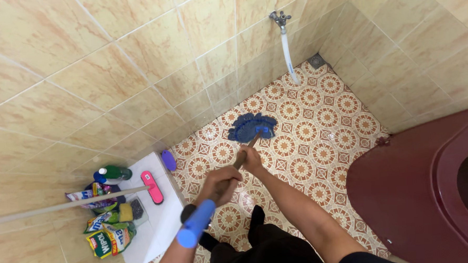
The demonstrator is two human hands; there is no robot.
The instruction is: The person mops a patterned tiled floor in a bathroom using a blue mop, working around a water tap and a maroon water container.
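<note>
A mop with a blue stringy head [252, 126] rests on the patterned floor tiles [318, 138]. Its brown pole runs back toward me and ends in a blue grip [195, 231]. My left hand [220, 183] is closed around the pole's upper part, just above the blue grip. My right hand [252, 160] grips the pole lower down, close to the mop head. Both arms reach forward over my dark clothing.
A dark red toilet [420, 186] stands at the right. A wall tap with a white hose [288, 45] hangs above a floor drain [317, 60]. At the left a white ledge [159, 224] holds a green bottle [112, 174], a pink brush [152, 186], sponges and detergent pouches [110, 238].
</note>
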